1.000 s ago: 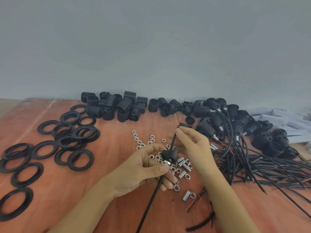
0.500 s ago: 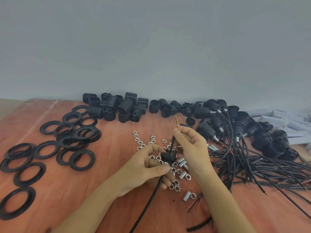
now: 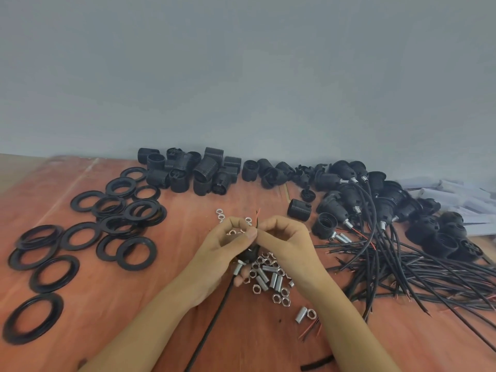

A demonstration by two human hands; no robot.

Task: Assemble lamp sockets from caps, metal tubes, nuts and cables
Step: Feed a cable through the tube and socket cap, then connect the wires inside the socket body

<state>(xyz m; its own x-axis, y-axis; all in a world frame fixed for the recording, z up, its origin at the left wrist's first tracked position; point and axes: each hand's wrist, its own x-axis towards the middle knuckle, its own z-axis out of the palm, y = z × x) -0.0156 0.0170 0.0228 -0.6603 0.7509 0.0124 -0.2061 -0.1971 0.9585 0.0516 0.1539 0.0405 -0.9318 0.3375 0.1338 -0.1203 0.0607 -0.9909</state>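
Reddish wooden desk [image 3: 150, 296] is carrying the parts below a grey wall [image 3: 241, 76]. At mid-frame the left hand [image 3: 222, 255] and right hand [image 3: 288, 242] are now meeting, closer together than half a second ago, their fingers [image 3: 248, 234] pinching the black cable [image 3: 214, 318] just under its red wire tips [image 3: 258, 212]. The black cap [image 3: 251, 255] is sitting lower, tucked beneath both hands, with a metal tube [image 3: 237, 269] showing under the left palm, beside loose nuts [image 3: 281, 298].
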